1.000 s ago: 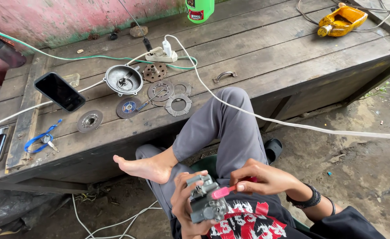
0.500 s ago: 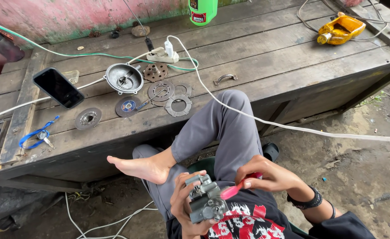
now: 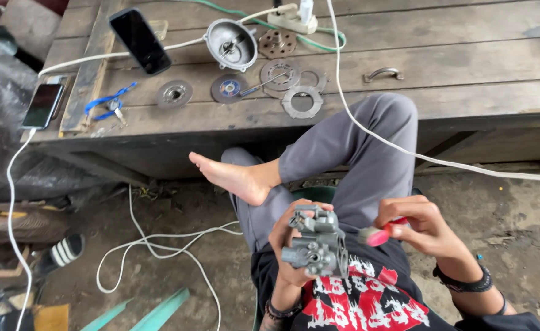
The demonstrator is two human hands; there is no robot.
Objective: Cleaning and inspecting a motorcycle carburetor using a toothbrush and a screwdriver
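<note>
My left hand [image 3: 288, 251] grips a grey metal carburetor-like part [image 3: 317, 242] in front of my chest. To its right, my right hand [image 3: 418, 224] pinches a small tool with a pink-red handle [image 3: 377, 235], its tip pointing at the part's right side. Both hands hover over my lap, where one grey-trousered leg is crossed with the bare foot [image 3: 230, 178] pointing left.
A low wooden bench [image 3: 466, 67] lies ahead with a round metal housing [image 3: 231, 43], several flat discs and rings [image 3: 282, 76], a black phone [image 3: 140, 40], a second phone [image 3: 43, 105], blue-handled keys [image 3: 107, 105], a power strip [image 3: 291, 17]. White cables [image 3: 159, 242] trail over the dirt floor.
The view has tilted down and nearer to the bench; the yellow tool and green bottle have left the frame. My hands keep the same hold on the part and the tool.
</note>
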